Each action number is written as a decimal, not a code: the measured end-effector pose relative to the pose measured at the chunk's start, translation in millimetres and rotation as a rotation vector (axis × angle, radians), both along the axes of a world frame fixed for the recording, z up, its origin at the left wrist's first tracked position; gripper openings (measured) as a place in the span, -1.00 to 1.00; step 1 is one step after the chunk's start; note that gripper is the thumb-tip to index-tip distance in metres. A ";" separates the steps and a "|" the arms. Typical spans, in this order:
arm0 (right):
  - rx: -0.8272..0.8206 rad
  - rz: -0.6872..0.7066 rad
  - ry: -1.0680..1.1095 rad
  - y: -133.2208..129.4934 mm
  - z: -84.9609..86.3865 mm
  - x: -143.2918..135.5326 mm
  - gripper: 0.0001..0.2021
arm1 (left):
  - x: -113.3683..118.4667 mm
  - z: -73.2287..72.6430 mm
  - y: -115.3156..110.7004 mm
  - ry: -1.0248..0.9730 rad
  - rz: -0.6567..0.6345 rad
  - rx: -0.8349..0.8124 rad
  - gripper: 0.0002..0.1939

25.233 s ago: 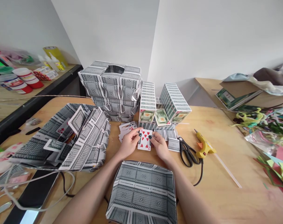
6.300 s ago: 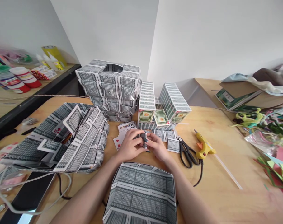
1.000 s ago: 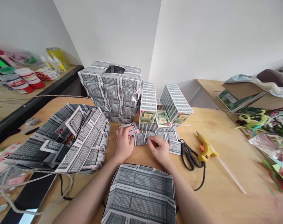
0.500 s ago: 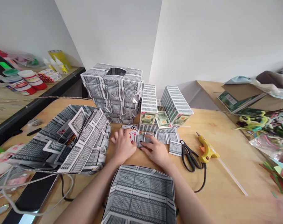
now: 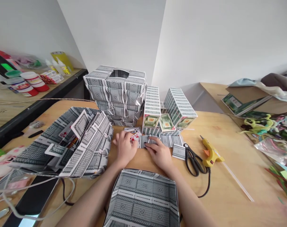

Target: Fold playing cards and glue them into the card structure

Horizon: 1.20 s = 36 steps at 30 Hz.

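Note:
My left hand rests on the wooden table, fingers curled over a small pile of face-up playing cards. My right hand lies flat beside it, fingertips pressing on a row of folded grey-backed cards. One more folded card piece lies just right of that hand. An open box made of grey card backs sits between my forearms at the near edge.
A large floppy sheet of joined cards lies at the left. A tall card-covered box and stacked card packs stand behind my hands. Black scissors and a yellow glue gun lie at the right. Craft scraps crowd the far right.
A second ago my right hand held a folded card just above the table; it has laid it down into the row and now presses flat. My left hand stays on the face-up cards.

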State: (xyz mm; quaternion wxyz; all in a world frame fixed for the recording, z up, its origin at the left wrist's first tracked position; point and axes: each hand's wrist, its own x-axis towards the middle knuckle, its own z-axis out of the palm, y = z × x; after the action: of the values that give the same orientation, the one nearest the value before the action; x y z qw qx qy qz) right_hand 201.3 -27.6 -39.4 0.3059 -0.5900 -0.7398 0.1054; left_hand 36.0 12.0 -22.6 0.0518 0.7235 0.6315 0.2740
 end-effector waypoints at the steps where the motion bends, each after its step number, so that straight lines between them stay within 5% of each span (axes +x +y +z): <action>1: 0.000 -0.002 0.031 0.2 0.1 0.2 -0.81 | -1.0 0.8 0.3 -0.052 -0.018 0.043 -0.89; 6: -0.020 0.008 0.255 1.6 3.1 2.5 -0.77 | -4.0 6.3 -2.2 -0.381 -0.267 0.257 -0.82; 9: -0.042 0.008 0.361 1.9 4.7 3.0 -0.60 | -2.3 7.2 -5.1 -0.450 -0.489 0.250 -0.74; 12: -0.046 0.034 0.373 1.7 4.4 2.1 -0.75 | 0.0 5.8 -5.7 -0.448 -0.587 0.219 -0.71; 16: -0.078 -0.040 0.312 1.7 1.7 0.7 -0.72 | 0.8 3.4 -2.7 -0.377 -0.460 0.167 -0.64; 22: -0.150 -0.129 0.433 1.9 -0.5 -0.2 -0.88 | 5.2 -0.1 -2.9 -0.005 -0.259 -0.037 -0.38; 26: -0.183 -0.125 0.528 0.7 1.4 -0.5 -0.65 | 8.0 -0.3 -4.4 0.085 -0.131 -0.076 -0.37; 36: -0.224 -0.127 0.535 0.6 -0.1 0.0 -0.61 | 8.3 4.6 -4.7 0.048 -0.095 -0.005 -0.36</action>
State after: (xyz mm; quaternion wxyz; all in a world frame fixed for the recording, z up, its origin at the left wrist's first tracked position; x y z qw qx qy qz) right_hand 201.2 -27.0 -39.5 0.4291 -0.6164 -0.5781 0.3189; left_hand 44.3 7.3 -17.9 0.0515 0.7590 0.5980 0.2522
